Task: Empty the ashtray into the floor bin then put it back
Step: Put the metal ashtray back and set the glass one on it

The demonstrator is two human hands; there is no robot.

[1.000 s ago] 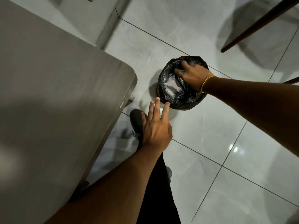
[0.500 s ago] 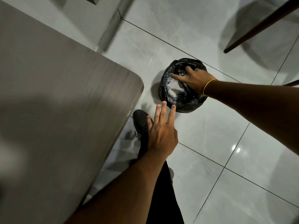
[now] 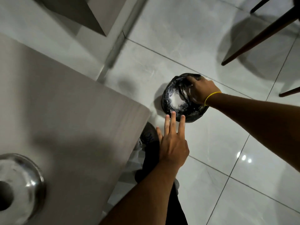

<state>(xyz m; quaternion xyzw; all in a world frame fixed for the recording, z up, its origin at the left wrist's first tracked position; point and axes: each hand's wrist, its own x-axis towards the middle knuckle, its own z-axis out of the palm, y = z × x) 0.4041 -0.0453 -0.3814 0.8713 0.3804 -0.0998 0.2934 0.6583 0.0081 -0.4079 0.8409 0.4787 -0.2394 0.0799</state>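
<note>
The floor (image 3: 211, 151) is laid with large pale grey glossy tiles, divided by thin dark grout lines. Small bright spots of light (image 3: 243, 157) are reflected on a tile at the right. A grey wood-grain table (image 3: 73, 119) with a rounded corner is seen at the left, and a broad shadow is cast across its near part. Dark chair legs (image 3: 259, 36) are seen at the upper right, with soft shadows thrown on the tiles beneath them.

I see no readable text, labels, brands or numbers on anything in view.
</note>
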